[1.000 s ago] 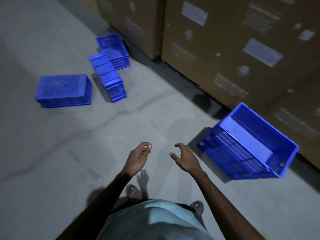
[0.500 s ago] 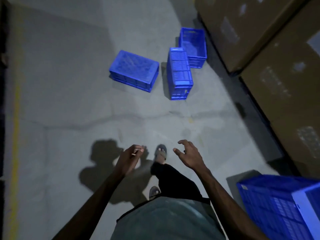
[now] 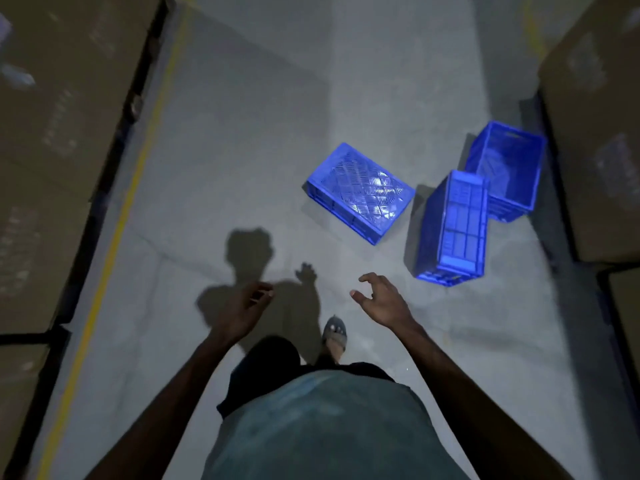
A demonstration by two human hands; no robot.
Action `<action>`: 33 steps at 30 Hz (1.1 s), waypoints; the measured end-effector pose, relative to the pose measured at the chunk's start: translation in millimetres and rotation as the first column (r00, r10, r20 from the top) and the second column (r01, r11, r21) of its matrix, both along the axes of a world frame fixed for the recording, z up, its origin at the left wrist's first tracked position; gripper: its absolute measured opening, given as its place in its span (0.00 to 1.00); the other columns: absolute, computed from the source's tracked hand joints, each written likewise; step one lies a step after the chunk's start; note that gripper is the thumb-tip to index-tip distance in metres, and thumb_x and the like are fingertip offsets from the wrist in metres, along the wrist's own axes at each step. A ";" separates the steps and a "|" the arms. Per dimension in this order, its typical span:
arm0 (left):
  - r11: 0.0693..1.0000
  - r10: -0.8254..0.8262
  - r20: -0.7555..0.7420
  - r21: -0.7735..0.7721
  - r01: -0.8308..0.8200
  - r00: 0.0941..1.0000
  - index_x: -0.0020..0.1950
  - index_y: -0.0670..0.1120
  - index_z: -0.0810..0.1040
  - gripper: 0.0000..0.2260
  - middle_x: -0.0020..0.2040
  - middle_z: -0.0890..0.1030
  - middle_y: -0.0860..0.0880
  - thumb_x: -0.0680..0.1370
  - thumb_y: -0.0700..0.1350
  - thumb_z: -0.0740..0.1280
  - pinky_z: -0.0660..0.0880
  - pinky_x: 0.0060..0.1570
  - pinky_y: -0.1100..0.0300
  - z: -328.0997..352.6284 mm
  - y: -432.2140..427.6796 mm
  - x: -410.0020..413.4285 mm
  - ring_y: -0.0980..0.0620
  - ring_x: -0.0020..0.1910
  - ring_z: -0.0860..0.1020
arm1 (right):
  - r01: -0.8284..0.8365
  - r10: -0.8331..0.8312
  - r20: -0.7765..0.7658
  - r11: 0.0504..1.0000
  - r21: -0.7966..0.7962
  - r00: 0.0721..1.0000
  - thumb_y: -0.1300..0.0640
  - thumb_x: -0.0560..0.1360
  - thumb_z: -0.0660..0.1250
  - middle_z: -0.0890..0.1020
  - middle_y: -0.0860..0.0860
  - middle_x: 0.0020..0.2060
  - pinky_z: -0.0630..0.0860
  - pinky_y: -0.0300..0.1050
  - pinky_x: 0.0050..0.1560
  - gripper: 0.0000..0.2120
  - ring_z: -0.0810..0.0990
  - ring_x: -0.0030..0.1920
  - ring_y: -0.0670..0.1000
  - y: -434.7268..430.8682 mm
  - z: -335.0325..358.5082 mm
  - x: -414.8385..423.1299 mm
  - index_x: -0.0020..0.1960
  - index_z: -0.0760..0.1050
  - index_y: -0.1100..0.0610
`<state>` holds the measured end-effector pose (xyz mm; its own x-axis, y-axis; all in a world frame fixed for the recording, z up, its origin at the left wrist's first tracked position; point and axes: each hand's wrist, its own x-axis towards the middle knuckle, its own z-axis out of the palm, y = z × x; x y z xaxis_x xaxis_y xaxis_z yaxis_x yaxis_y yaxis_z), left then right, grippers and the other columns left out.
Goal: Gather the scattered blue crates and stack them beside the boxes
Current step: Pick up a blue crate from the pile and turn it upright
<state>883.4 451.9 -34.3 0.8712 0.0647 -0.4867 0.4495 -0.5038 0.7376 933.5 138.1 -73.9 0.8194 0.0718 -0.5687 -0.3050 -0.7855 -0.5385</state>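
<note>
**Observation.** Three crates lie on the grey concrete floor [image 3: 242,150], ahead and to the right of the person. The inverted blue plastic crate with a lattice base [image 3: 360,192] sits apart from the others, base uppermost. The blue ribbed plastic crate on its side [image 3: 453,230] lies against the upright open blue plastic crate [image 3: 505,168], appearing to touch it at one corner. The upright crate stands just beside the brown cardboard boxes [image 3: 595,140] along the right wall.

**Hands.** The right hand [image 3: 381,303] is raised with its fingers apart and bent, holding nothing. The left hand [image 3: 242,306] has its fingers curled toward the thumb, and blur prevents telling whether they pinch anything. Neither hand touches a crate.

**Assessment.** The step in hand appears to be the approach to the next crate, with none of these three yet stacked.

**Recommendation.** Use the upright crate as the base, since it already stands beside the boxes. Take each remaining crate with both hands on opposite rims and turn it mouth up before lifting. Then square its corners over the base so that it seats level. Take the side-lying crate first, as shifting the base would likely disturb it.
</note>
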 end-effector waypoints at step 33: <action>0.985 -0.026 -0.249 0.157 0.067 0.968 0.54 0.49 0.83 0.06 0.49 0.86 0.49 0.82 0.50 0.68 0.78 0.52 0.55 -67.4 336.7 791.1 0.49 0.50 0.83 | 0.201 -0.202 -0.029 0.979 -0.029 0.979 0.50 0.78 0.71 0.83 0.55 0.60 0.72 0.49 0.62 0.16 0.79 0.63 0.57 265.4 -64.3 770.1 0.63 0.79 0.57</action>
